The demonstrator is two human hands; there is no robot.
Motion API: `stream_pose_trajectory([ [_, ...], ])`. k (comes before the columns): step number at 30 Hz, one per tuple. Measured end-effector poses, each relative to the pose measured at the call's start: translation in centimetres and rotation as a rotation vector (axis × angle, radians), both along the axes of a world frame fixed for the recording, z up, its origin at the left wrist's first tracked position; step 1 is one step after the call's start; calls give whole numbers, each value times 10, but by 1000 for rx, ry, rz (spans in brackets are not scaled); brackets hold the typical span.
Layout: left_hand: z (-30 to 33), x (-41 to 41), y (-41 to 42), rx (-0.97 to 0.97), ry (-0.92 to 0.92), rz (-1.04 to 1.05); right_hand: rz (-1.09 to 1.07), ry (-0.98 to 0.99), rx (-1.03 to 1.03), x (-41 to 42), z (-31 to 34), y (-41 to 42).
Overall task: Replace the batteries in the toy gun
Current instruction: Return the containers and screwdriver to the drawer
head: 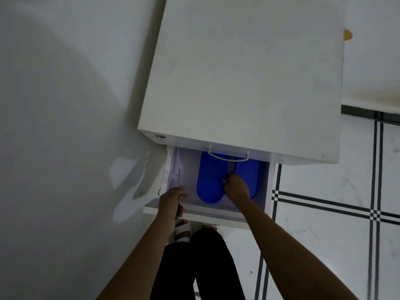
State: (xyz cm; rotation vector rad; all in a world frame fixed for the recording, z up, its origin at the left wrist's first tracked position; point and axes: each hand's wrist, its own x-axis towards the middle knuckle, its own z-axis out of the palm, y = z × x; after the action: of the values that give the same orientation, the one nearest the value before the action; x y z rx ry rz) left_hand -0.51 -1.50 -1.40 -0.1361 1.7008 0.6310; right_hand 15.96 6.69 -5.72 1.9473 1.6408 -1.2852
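Observation:
No toy gun and no batteries show in the head view. A white cabinet (242, 83) stands against the wall with its lower drawer (216, 215) pulled out. Two blue oval plastic pieces (208, 180) lie side by side inside the drawer. My left hand (173, 200) curls over the drawer's front edge at the left, and a small green thing (177, 215) pokes out beneath its fingers. My right hand (237, 188) is inside the drawer, fingers bunched at the dark gap between the two blue pieces. Whether it holds anything is hidden.
A white wall (65, 105) runs along the left. White tiled floor with dark lines (324, 213) lies to the right. My legs in dark trousers (194, 267) and a sandalled foot (181, 232) stand just under the drawer front. A handle (227, 153) hangs on the closed drawer above.

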Motion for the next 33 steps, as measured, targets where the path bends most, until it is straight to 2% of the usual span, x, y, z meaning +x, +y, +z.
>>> stream_pose_trajectory([
  [6, -8, -10, -3, 4, -89, 101, 74, -96, 4, -9, -24, 10],
  [11, 0, -3, 1, 24, -159, 190, 69, -113, 88, -15, 1, 5],
  [13, 4, 0, 4, 30, -180, 198, 63, 46, 79, -29, 24, -6],
  [15, 5, 4, 9, 20, -182, 192, 18, 279, -145, -48, 46, -23],
  [17, 7, 6, 13, -20, -182, 197, 59, 361, -307, -64, 52, -34],
  [19, 10, 6, 15, -46, -177, 207, 123, 294, -272, -75, 45, -33],
  [24, 1, -15, 13, -16, -158, 169, 19, 155, -180, -102, 10, -4],
  [28, -13, -36, -7, 5, -199, 203, 23, 90, -150, -135, -25, 9],
  [33, -11, -44, -21, -17, -92, 175, -181, 47, -116, -148, -46, 1],
])
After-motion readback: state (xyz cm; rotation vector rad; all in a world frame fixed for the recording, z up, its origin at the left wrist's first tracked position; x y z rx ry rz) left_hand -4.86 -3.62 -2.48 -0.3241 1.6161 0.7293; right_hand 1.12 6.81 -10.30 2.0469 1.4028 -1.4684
